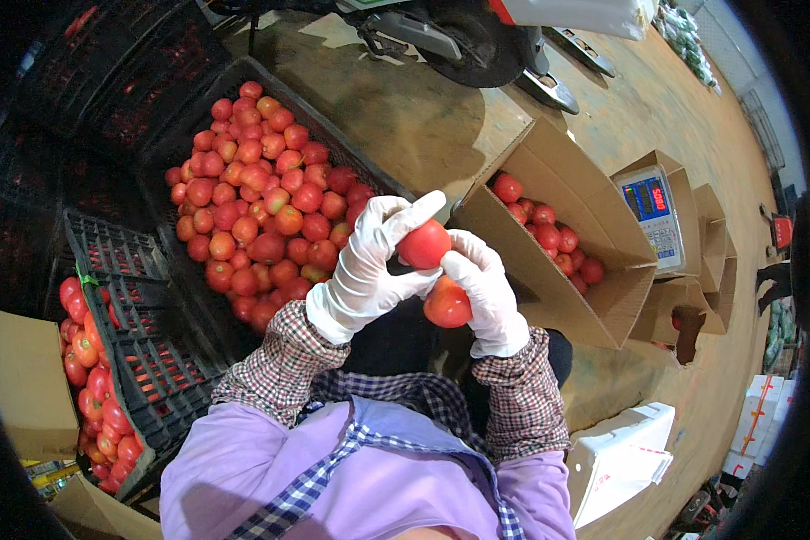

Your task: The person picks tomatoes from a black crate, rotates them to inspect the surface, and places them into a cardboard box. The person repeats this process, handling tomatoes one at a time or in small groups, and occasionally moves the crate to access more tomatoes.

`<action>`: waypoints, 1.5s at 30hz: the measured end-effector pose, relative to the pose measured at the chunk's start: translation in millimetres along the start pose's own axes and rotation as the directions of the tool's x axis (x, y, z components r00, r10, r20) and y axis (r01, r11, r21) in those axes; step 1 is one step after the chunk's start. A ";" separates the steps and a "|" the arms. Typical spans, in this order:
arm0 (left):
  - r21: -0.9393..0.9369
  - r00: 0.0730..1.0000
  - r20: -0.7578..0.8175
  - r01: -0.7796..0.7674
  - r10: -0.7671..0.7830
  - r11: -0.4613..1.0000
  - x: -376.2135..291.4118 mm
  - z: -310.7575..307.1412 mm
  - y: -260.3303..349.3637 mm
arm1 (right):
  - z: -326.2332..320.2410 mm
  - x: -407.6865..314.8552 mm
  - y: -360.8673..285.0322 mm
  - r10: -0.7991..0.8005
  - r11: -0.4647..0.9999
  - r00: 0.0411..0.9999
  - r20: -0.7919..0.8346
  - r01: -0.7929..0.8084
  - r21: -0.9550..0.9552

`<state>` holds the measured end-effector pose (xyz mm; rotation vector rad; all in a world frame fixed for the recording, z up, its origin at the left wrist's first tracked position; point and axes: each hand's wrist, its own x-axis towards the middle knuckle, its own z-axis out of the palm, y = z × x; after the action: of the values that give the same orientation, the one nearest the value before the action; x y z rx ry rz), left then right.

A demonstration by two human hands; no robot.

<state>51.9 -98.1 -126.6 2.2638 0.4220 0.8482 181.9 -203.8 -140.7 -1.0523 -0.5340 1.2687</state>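
White gloves cover both of my hands, which meet in front of my chest. My left hand (362, 273) grips a red tomato (424, 244) between thumb and fingers. A second, orange-red tomato (447, 302) rests in my right hand (487, 293), whose fingertips come up close to the first one. Left of my hands stands a large black plastic crate (371, 162) full of loose red tomatoes (253, 196). On the right, an open cardboard box (567, 175) holds several tomatoes (550, 236) along its bottom.
A digital scale (651, 219) with a lit display stands beyond the box, near more cardboard boxes (712, 243). A black slatted crate (145, 324) and more tomatoes (101, 398) lie at left. A white foam box (617, 459) is at lower right. A scooter wheel (476, 50) stands ahead.
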 end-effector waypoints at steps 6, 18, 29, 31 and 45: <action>-0.154 1.000 -0.012 -0.008 0.006 0.988 5.5 -1.0 7.6 | -3.7 -3.1 -4.9 -0.001 0.992 0.994 0.111 -0.013 0.122; -0.733 0.894 0.186 0.403 -0.408 0.548 2.0 8.9 7.6 | -8.7 -13.5 -7.1 0.120 0.976 0.991 0.062 -0.130 0.177; -0.861 0.882 0.469 0.470 -0.056 0.196 37.3 99.3 26.1 | -77.8 -226.4 14.0 -0.555 0.441 0.578 -0.598 0.814 0.378; -0.826 0.855 0.517 0.491 0.027 0.276 47.7 126.9 29.5 | -88.1 -285.9 43.9 -0.525 0.392 0.417 -0.742 0.892 0.225; -0.767 0.699 0.639 0.550 0.320 0.330 0.1 154.3 126.9 | 75.2 -612.9 162.3 0.000 0.044 -0.880 -0.474 0.474 -0.879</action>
<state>163.9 -263.5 -125.4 1.1550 -0.2731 -0.0607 -125.6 -762.8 -115.8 -0.4524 0.4321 -1.3647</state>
